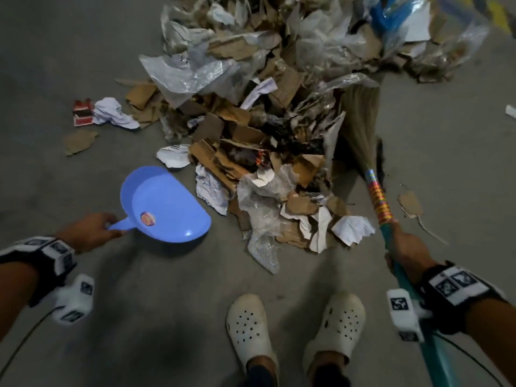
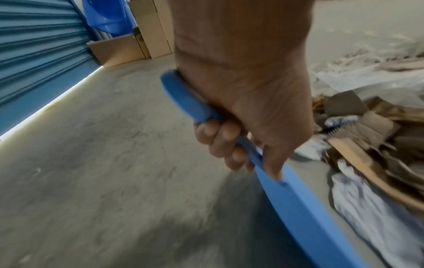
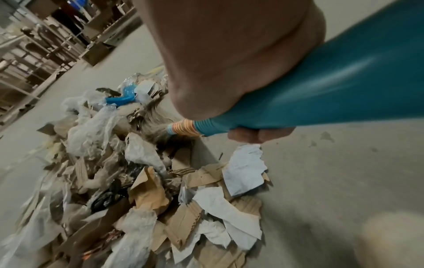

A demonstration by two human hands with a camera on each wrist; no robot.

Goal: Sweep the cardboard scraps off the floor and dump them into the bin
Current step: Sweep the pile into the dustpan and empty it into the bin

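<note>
Scraps of cardboard, mixed with paper and plastic film, lie heaped on the floor from centre up to 12 o'clock. Your right hand is wrapped round the broom, its bristles resting on the heap's edge at 2 o'clock. Your left hand grips the handle of the blue dustpan at 9 o'clock, which holds nothing yet. Set its open lip flat against the near edge, then draw short strokes toward it. No bin can be picked out with certainty.
</note>
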